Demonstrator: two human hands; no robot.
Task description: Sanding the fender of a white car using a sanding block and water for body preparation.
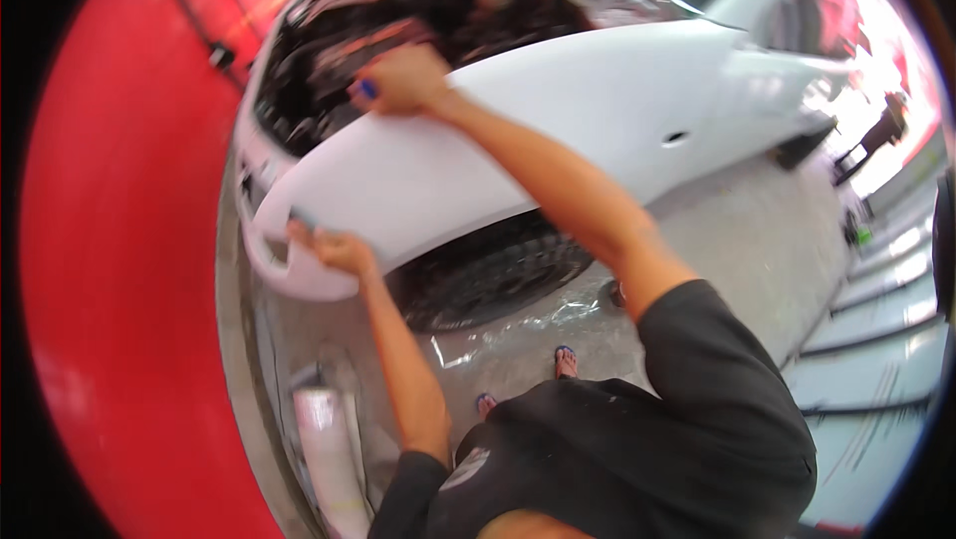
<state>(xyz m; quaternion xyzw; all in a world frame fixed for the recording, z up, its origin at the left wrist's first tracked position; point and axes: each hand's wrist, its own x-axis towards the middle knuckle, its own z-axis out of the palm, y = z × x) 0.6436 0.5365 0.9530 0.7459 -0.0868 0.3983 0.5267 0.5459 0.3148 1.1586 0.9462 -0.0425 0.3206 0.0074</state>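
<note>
A white car (588,111) stands side-on below me with its engine bay (418,11) uncovered. My right hand (403,81) is raised at the upper edge of the front fender, closed on a small blue object (368,89), most of it hidden by my fingers. Lower left, beside the front end of the body panel and its oval opening, my left hand (334,252) holds a small grey object (301,215), too blurred to identify. The tyre (478,280) shows beneath the fender.
A red wall (119,240) curves along the left. A wrapped roll (324,439) lies by my left foot on the concrete floor (747,240). Dark stands or objects (866,141) are at the far right, beside a pale panelled surface (876,380) with dark strips.
</note>
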